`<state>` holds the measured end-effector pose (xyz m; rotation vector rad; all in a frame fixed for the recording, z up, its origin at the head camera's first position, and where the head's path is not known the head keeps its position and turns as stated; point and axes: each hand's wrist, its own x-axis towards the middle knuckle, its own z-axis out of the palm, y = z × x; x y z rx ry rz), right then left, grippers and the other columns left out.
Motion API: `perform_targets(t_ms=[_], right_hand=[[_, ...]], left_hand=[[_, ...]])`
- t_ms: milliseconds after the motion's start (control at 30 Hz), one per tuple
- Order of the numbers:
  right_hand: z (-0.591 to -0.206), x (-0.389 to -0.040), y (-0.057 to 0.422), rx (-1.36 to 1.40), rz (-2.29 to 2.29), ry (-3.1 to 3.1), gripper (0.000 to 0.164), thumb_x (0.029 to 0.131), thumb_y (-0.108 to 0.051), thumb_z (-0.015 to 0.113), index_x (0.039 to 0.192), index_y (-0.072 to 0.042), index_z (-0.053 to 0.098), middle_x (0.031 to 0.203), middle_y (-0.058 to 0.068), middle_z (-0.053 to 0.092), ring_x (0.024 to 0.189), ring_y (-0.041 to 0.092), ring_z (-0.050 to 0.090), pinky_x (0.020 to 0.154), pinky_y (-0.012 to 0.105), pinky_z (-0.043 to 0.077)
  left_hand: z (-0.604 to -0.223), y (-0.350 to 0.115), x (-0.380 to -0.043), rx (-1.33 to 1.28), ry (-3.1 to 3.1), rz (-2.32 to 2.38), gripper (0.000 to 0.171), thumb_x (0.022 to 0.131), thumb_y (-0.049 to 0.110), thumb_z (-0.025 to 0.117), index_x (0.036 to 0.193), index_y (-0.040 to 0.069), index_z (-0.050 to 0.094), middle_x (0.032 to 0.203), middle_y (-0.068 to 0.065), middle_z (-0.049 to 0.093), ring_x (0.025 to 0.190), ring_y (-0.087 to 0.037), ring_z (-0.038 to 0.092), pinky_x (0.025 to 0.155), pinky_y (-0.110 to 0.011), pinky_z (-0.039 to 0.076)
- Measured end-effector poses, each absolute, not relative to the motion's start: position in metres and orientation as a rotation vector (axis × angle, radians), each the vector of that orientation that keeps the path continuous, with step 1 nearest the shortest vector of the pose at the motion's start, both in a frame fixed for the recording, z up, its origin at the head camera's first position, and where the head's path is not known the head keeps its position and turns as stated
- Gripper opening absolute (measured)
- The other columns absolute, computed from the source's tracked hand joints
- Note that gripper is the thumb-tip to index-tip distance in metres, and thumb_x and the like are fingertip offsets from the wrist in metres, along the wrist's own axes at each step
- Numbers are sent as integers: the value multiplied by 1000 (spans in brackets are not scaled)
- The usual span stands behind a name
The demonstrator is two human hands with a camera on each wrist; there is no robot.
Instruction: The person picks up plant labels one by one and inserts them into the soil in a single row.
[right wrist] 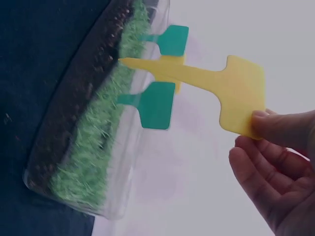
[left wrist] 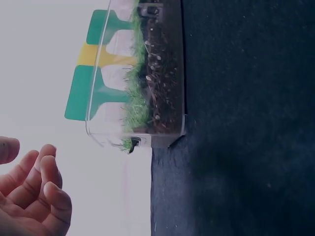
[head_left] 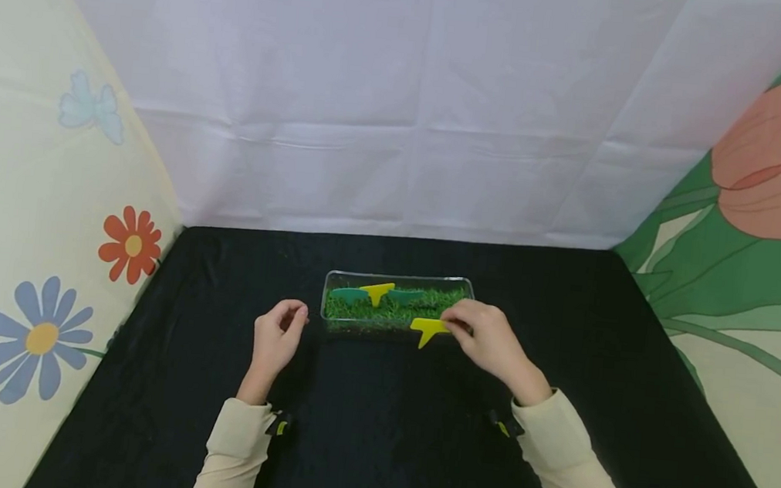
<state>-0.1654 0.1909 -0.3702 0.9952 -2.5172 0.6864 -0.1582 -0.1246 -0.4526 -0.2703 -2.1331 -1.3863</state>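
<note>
A yellow T-shaped plant label [right wrist: 241, 96] is pinched at one corner between the thumb and fingers of my right hand [head_left: 490, 338]. Its pointed stem hangs down in front of the clear planter box [head_left: 467, 283], near the right end. Inside the box, grass [right wrist: 91, 152] grows on dark soil [left wrist: 165, 73]. Two green plant labels [left wrist: 81, 93] stand in the grass with another yellow label [head_left: 377, 292] between them. Left of the box, my left hand [head_left: 278, 335] is held in the air with loosely curled fingers and nothing in it.
A black cloth [head_left: 359, 443] covers the table under the box. White fabric [head_left: 375, 103] hangs behind it. Flower-printed cloths stand along the left side [head_left: 2, 225] and the right side [head_left: 743, 282].
</note>
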Motion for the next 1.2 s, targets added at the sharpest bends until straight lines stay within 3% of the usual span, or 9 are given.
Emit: perform_targets(t_ms=[500, 967, 1200], right_hand=[[-350, -182, 195, 1013, 641, -2413, 13, 76, 6, 68, 85, -3, 67, 78, 5, 62, 62, 14, 55, 57, 30, 47], [-353, -198, 196, 931, 531, -2517, 10, 81, 1, 64, 90, 0, 67, 85, 9, 63, 76, 23, 59, 67, 36, 49], [-360, -207, 195, 902, 509, -2579, 8, 83, 1, 62, 89, -1, 67, 83, 8, 62, 75, 23, 58, 67, 36, 49]], left_hand=[[-456, -130, -158, -255, -2143, -1403, 5, 85, -3, 58, 84, -4, 63, 67, -11, 62, 54, -11, 52, 48, -21, 40], [-457, -133, -156, -221, -2185, -1407, 8, 86, 0, 58, 85, -5, 64, 69, -10, 63, 56, -9, 52, 51, -21, 42], [-459, -134, -156, -233, -2178, -1404, 6, 85, -2, 59, 85, -6, 64, 69, -11, 63, 56, -11, 52, 52, -20, 42]])
